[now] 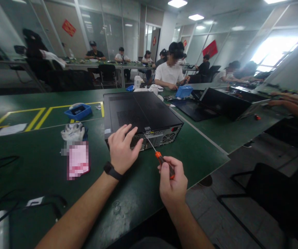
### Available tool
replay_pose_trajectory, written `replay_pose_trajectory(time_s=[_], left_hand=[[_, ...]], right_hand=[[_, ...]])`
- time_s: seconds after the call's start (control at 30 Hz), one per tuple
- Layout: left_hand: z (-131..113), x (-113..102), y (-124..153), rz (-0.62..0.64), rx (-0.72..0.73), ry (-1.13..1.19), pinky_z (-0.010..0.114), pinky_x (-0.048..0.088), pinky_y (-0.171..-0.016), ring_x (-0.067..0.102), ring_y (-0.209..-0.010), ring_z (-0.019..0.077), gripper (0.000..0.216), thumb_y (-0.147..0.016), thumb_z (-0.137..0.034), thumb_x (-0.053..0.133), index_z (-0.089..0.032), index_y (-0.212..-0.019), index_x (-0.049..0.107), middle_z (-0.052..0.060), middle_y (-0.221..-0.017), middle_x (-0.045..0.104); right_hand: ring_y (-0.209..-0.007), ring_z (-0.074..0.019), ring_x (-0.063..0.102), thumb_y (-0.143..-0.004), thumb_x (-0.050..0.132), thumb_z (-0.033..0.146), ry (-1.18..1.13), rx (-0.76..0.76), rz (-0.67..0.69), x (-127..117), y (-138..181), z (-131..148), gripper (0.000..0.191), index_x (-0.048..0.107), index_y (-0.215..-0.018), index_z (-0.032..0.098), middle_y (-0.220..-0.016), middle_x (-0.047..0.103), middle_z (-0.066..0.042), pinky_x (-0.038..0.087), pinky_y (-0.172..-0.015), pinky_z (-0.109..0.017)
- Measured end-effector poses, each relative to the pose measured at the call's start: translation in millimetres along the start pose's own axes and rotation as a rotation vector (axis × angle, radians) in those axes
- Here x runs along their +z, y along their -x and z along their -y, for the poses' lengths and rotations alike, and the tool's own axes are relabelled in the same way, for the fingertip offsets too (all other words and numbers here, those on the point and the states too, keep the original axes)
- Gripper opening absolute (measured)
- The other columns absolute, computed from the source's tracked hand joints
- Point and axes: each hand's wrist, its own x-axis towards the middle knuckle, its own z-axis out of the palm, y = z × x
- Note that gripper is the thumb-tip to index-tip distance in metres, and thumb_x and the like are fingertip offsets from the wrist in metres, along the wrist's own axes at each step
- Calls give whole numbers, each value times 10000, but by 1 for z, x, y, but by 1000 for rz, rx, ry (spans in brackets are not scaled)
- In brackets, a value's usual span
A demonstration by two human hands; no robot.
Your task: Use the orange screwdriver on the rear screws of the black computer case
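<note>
A black desktop computer case (149, 107) lies on its side on the green table, its rear panel with a fan grille facing me. My left hand (124, 147) rests with fingers spread on the near left edge of the case. In my right hand (173, 178) is a screwdriver (161, 159) with an orange and black handle, gripped round the handle. Its thin shaft points up and left, and the tip meets the top of the rear panel near the middle. Whether the tip sits in a screw is too small to tell.
Left of the case are a blue bin (78, 111), a grey work glove (73, 132) and a pink-edged pouch (78, 160). Black cables (45, 204) lie lower left. Across the table are another opened case (226, 102) and a person in white (170, 74). A black chair (275, 190) stands right.
</note>
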Motion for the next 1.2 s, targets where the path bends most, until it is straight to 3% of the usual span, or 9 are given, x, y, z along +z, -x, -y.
replay_pose_trajectory(time_s=[0.1, 0.2, 0.33, 0.43, 0.6, 0.77, 0.93, 1.07, 1.2], left_hand=[[-22, -9, 2, 48, -22, 182, 398, 458, -943, 710, -1046, 251, 217, -985, -370, 650, -196, -1089, 727, 88, -1064, 787], [-46, -17, 5, 278, -192, 345, 319, 404, -694, 584, -663, 163, 413, -1011, -477, 584, -207, -701, 620, 8, -666, 638], [-61, -18, 8, 699, -461, 734, 294, 335, -619, 489, -611, 130, 532, -1011, -602, 507, -195, -684, 606, -19, -638, 559], [-64, -14, 11, 863, -680, 1216, 271, 413, -651, 550, -687, 134, 530, -962, -671, 545, -168, -865, 681, 2, -762, 636], [-71, -9, 16, 859, -1002, 1437, 214, 430, -596, 578, -634, 98, 535, -841, -673, 728, -139, -857, 696, 15, -737, 675], [-78, -11, 17, 833, -1134, 1515, 181, 486, -577, 683, -652, 114, 526, -842, -650, 760, -132, -897, 685, 48, -747, 729], [-83, -14, 18, 831, -1262, 1711, 247, 604, -626, 792, -786, 202, 474, -873, -605, 762, -166, -945, 599, 117, -947, 803], [-85, -12, 23, 843, -1294, 1834, 303, 645, -651, 814, -824, 238, 409, -952, -564, 684, -179, -991, 554, 126, -986, 812], [-85, -6, 29, 849, -1289, 1910, 298, 647, -656, 817, -824, 237, 401, -980, -568, 639, -178, -994, 544, 120, -953, 812]], right_hand=[[-762, -166, 739, -1023, 529, 341, -9, -5, 5, -3, -1, -2, 227, 640, -1177, 216, -940, 755, -50, 600, -689, -292], [-907, -189, 736, -1041, 480, 330, -22, -60, 2, -5, -2, -6, 257, 630, -1219, 220, -1050, 735, -76, 610, -796, -331], [-1077, -209, 680, -1055, 427, 323, -69, -150, 56, -8, -3, -2, 304, 582, -1298, 227, -1189, 666, -102, 587, -932, -388], [-1207, -241, 622, -1055, 424, 390, -44, -213, 139, -14, 0, 3, 404, 506, -1413, 221, -1313, 605, -130, 547, -1019, -442], [-1286, -271, 578, -1054, 352, 552, -65, -232, 169, -25, -13, -10, 549, 476, -1467, 213, -1400, 572, -145, 502, -1070, -477], [-1067, -215, 667, -1054, 439, 425, -108, -88, -8, -22, -70, -26, 330, 627, -1239, 227, -1150, 693, -81, 533, -958, -403], [-776, -165, 631, -1002, 513, 408, -8, -166, -49, 6, -137, -10, 261, 661, -926, 207, -854, 687, -31, 493, -770, -312], [-684, -139, 590, -1013, 446, 451, 104, -99, 91, 42, -179, 1, 340, 644, -874, 213, -746, 665, -2, 443, -746, -282], [-780, -155, 637, -1038, 367, 460, 349, -4, 288, 75, -207, 1, 401, 665, -914, 221, -807, 708, -29, 417, -763, -272]])
